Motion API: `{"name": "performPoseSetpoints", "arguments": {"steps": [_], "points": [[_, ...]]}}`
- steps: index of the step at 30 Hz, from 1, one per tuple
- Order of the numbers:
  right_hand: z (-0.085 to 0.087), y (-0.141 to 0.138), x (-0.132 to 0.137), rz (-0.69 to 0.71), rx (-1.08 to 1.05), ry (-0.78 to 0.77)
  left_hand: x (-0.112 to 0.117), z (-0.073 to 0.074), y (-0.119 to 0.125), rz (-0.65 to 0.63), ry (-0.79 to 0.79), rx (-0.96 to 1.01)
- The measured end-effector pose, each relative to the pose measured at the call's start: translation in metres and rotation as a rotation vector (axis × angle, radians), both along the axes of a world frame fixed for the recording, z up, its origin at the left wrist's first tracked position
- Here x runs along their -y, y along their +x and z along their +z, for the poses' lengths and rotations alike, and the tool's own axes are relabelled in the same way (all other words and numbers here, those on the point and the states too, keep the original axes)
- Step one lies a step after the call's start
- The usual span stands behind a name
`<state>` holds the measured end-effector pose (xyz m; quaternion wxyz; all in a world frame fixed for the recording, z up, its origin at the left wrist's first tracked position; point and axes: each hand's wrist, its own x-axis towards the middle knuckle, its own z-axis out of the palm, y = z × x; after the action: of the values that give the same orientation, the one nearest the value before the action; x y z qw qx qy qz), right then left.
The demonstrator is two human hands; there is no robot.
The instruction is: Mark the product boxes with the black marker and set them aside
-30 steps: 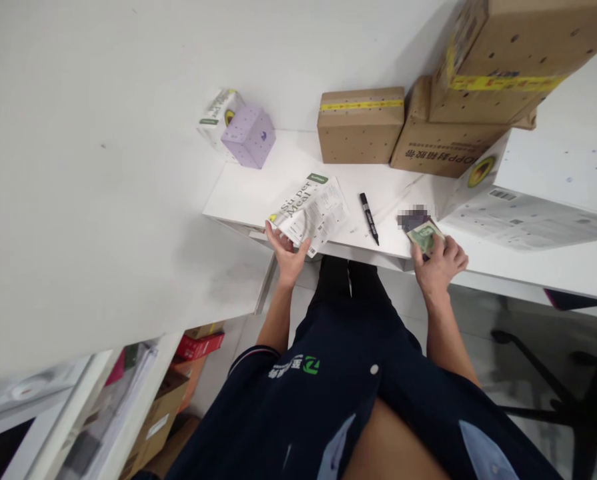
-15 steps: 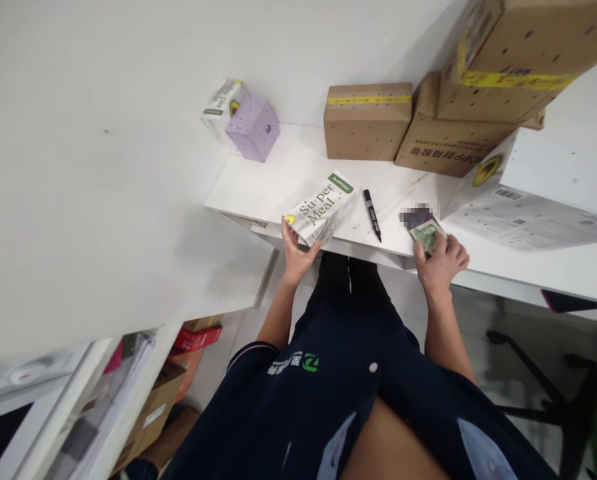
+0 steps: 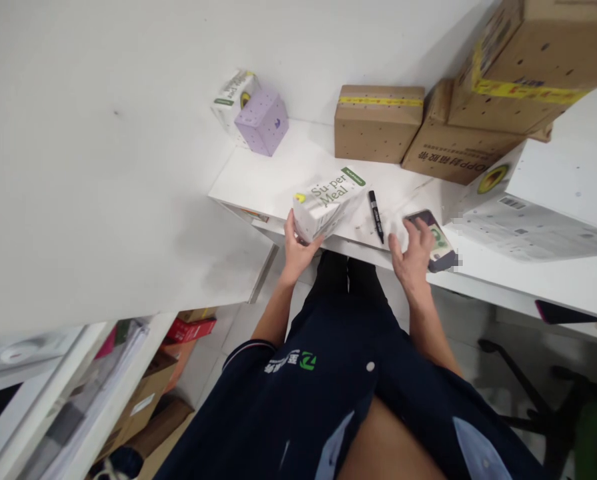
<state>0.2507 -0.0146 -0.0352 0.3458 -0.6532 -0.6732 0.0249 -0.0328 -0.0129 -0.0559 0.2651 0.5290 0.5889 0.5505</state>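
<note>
My left hand [image 3: 301, 252] grips the near end of a white carton [image 3: 331, 205] printed "Su-per Meal", thumb on one side and fingers on the other. The carton is tilted at the front edge of the white desk [image 3: 288, 160]. My right hand [image 3: 412, 257] is open, its fingers spread and slightly curled. Its fingertips overlap the left side of a dark phone [image 3: 442, 263] that has a green-and-cream picture on it. Whether they touch the phone I cannot tell. A black marker [image 3: 376, 217] lies between the carton and my right hand.
A lilac box [image 3: 263, 123] and another white carton [image 3: 228, 100] stand at the back left. Brown cardboard boxes [image 3: 378, 130] line the back, stacked at the right. A large white box [image 3: 553, 200] stands right. Below are a chair base [image 3: 533, 400] and a shelf [image 3: 123, 373].
My right hand has moved left off the green-faced item, which now shows more fully as a phone on the desk. My left hand keeps hold of the carton, now tipped slightly more upright.
</note>
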Motion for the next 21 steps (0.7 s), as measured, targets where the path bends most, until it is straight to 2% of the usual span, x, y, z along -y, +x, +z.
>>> {"name": "performPoseSetpoints", "arguments": {"steps": [5, 10, 16, 21], "points": [[0.012, -0.032, -0.004, 0.147, -0.133, -0.014, -0.008, 0.038, -0.008, 0.019, 0.088, -0.16], [0.029, -0.044, -0.013, 0.217, -0.155, 0.036, -0.006, 0.059, -0.007, 0.053, 0.11, -0.233], [0.049, -0.056, -0.018, 0.287, -0.156, 0.068, -0.004, 0.062, -0.002, 0.077, 0.147, -0.313], [0.042, -0.068, -0.021, 0.314, -0.278, 0.032, 0.002, 0.051, -0.011, 0.043, 0.182, -0.313]]}}
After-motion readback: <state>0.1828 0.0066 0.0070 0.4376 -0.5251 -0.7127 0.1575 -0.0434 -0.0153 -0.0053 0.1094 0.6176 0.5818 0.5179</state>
